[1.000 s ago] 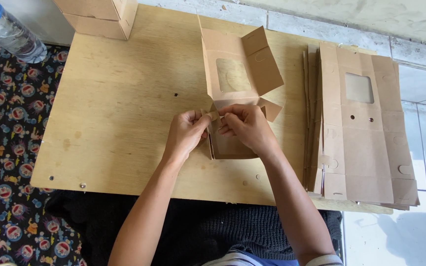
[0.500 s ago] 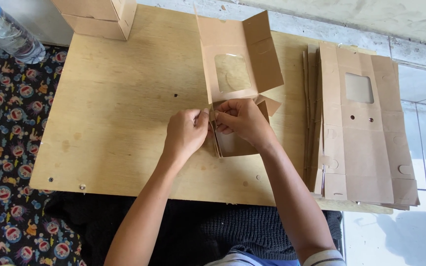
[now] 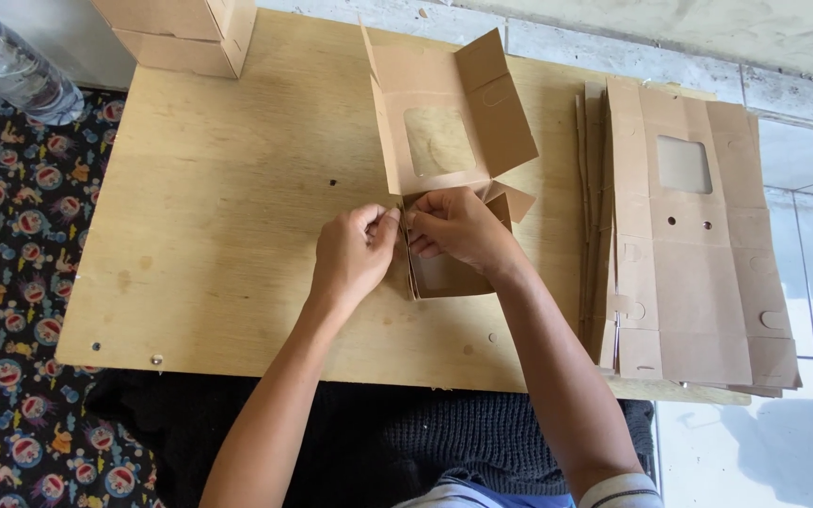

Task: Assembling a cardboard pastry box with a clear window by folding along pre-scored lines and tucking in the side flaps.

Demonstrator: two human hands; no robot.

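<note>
Leftmost, a clear plastic water bottle (image 3: 11,66) lies tilted on a dark patterned cloth (image 3: 7,282) beside the pale, smooth plywood board (image 3: 218,226). At the board's far edge sits a stack of folded brown cardboard boxes (image 3: 181,33), matte and square-cornered.

Near the middle, the left hand (image 3: 355,254) is curled, its thumb and forefinger pinched together on the left wall of a half-folded brown cardboard box with a square window in its lid (image 3: 444,141). The box stands at the board's centre, just beyond the person's forearms. Its long axis runs from near to far: the open tray part lies closest to the person, and the lid stands up and leans away towards the far edge, windowed face turned to the camera. Side flaps stick out to the right of the lid, one angled, one small and low. The card is plain kraft brown, dull and stiff, with sharp creases.

Touching the same box, the right hand (image 3: 463,230) is bent over the tray's far rim, fingers closed on the card and knuckles up, its fingertips almost meeting those of the other hand.

Further right, a stack of flat unfolded brown cardboard blanks (image 3: 698,254) lies lengthwise near to far, overhanging the board's right edge above pale tiled floor (image 3: 802,169); the top sheet shows a square window, small round holes and cut tabs.
</note>
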